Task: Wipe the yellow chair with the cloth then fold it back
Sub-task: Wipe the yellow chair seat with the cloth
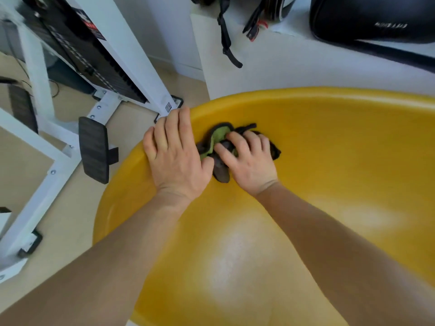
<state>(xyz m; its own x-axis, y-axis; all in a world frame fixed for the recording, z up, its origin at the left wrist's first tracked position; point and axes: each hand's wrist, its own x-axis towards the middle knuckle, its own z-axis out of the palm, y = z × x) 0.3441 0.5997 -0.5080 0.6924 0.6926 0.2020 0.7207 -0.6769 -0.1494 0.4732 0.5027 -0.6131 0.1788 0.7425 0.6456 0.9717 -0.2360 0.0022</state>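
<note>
Two bare forearms nearest, reaching over glossy yellow chair (pixel 317 161) shell. Left hand (pixel 175 158) flat, fingers spread, draped over left rim, gripping nothing; likely bracing the shell against the rubbing. Right hand (pixel 249 161) pressed palm-down on bunched cloth (pixel 217 140), fingers curled into it, high on inner wall just beside left hand. Cloth crumpled, green face showing, not folded. Wide bare seat rightward and toward camera for strokes. White frame (pixel 131 55) and black pedal (pixel 94 149) close beyond left rim.

White gym frame (pixel 131 43) w/ black footplate (pixel 93 149) left; black bag (pixel 376 20), straps (pixel 226 36) on white ledge (pixel 306 57).
</note>
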